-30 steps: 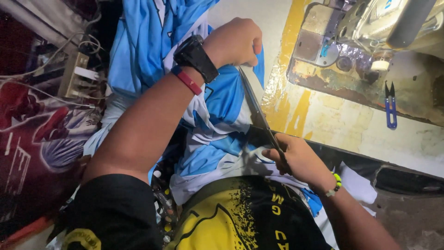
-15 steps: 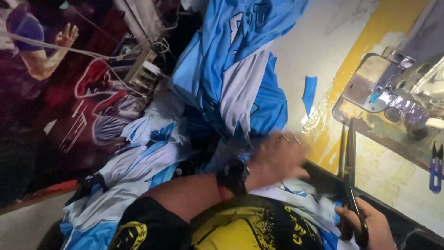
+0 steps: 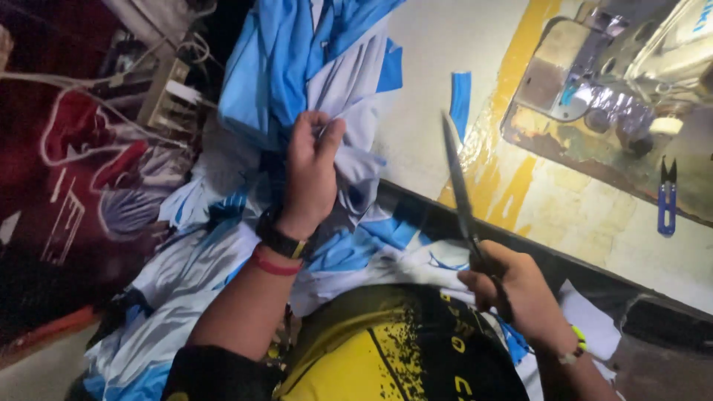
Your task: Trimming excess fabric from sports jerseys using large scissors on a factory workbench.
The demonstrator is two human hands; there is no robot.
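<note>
My left hand (image 3: 312, 174) grips a fold of blue and white fabric (image 3: 297, 67) that drapes over the left edge of the table and into my lap. A black watch and a red band sit on that wrist. My right hand (image 3: 512, 286) holds a pair of long scissors (image 3: 459, 186) by the handles, blades closed and pointing up and away over the table edge. A small blue fabric scrap (image 3: 460, 93) lies on the table just beyond the blade tips.
A sewing machine (image 3: 631, 82) stands on the pale, yellow-striped table (image 3: 579, 215) at upper right. Small blue thread snips (image 3: 667, 197) lie near it. More blue and white cloth (image 3: 171, 297) piles at lower left, with cables and a power strip (image 3: 160, 93) above.
My left hand moved up from my lap and took hold of the fabric. My right hand raised the scissors, which now point up over the table. The view shifted.
</note>
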